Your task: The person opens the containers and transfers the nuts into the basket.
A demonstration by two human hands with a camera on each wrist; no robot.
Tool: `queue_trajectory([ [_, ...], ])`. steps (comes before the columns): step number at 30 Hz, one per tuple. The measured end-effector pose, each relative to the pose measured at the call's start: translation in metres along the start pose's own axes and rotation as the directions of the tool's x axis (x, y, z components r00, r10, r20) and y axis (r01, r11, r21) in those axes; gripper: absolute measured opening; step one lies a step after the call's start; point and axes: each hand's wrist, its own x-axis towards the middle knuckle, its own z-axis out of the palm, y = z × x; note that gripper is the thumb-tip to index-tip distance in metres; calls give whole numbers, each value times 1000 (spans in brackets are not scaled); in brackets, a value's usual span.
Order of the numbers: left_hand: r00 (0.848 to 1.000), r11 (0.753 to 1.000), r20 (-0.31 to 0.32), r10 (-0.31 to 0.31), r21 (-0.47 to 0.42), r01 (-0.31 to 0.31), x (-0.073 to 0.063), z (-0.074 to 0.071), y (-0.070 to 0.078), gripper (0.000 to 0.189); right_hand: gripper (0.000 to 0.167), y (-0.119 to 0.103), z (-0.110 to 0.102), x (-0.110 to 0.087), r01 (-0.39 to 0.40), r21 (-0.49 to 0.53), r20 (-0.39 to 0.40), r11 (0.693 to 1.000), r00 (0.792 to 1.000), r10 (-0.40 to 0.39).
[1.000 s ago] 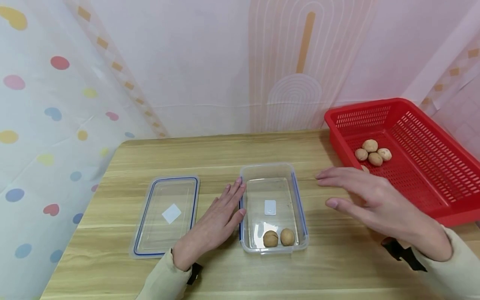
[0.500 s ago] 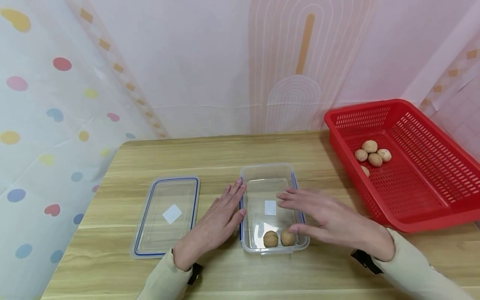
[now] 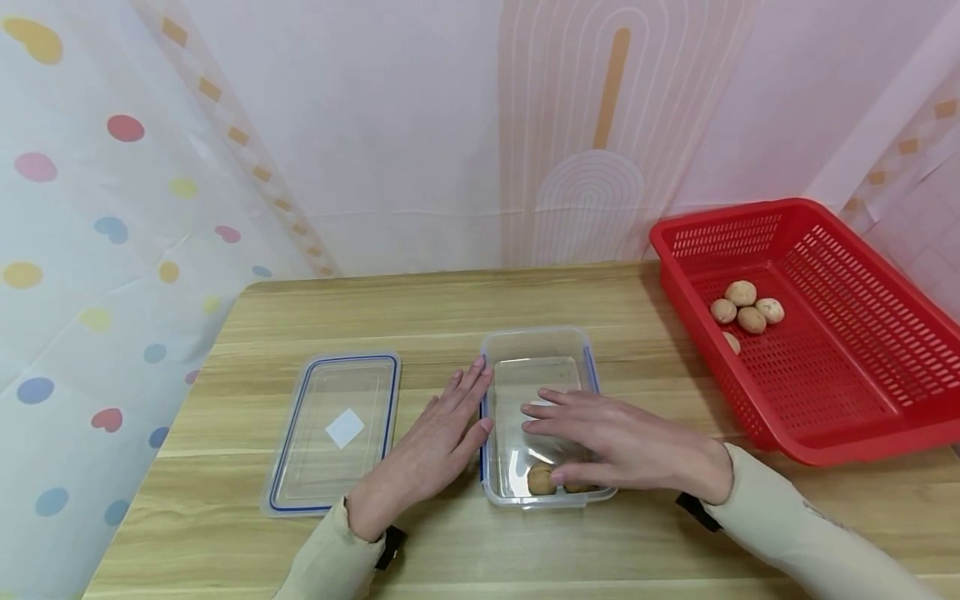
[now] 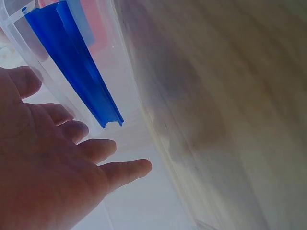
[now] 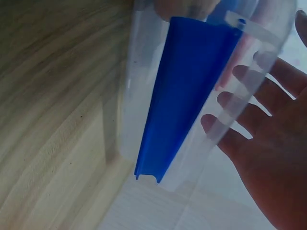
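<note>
A clear plastic food container point(image 3: 536, 333) with blue side clips stands uncovered at the middle of the table. Straight fingers of my left hand point(image 3: 427, 460) rest against its left wall; the left wrist view shows them beside a hanging blue clip point(image 4: 72, 62). My right hand point(image 3: 626, 437) hovers over the container's right half, fingers extended, nothing held. Inside, at the near end, lies one walnut point(image 3: 542, 480), and a second is mostly covered by the right hand. In the right wrist view, the spread fingers point(image 5: 242, 112) appear beyond the rim above another blue clip point(image 5: 184, 91).
To the left, the container's clear lid point(image 3: 337, 379) with a blue seal lies flat on the wooden table point(image 3: 450, 308). A red perforated basket point(image 3: 798, 457) stands at the right with several walnuts point(image 3: 752, 320) in it. A patterned cloth backdrop point(image 3: 390, 167) rises behind the table.
My right hand has moved left from beside the red basket to above the container, now covering most of one walnut. My left hand has stayed against the container's side.
</note>
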Motion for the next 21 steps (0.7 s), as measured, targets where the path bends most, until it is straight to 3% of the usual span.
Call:
queue_trajectory([
  [11, 1000, 1000, 2, 1, 1, -1, 0, 0, 0, 63, 58, 6, 6, 14, 28, -59, 101, 998, 995, -22],
  [21, 1000, 1000, 4, 2, 13, -2, 0, 0, 0, 63, 56, 7, 8, 24, 60, -133, 216, 989, 976, -30],
])
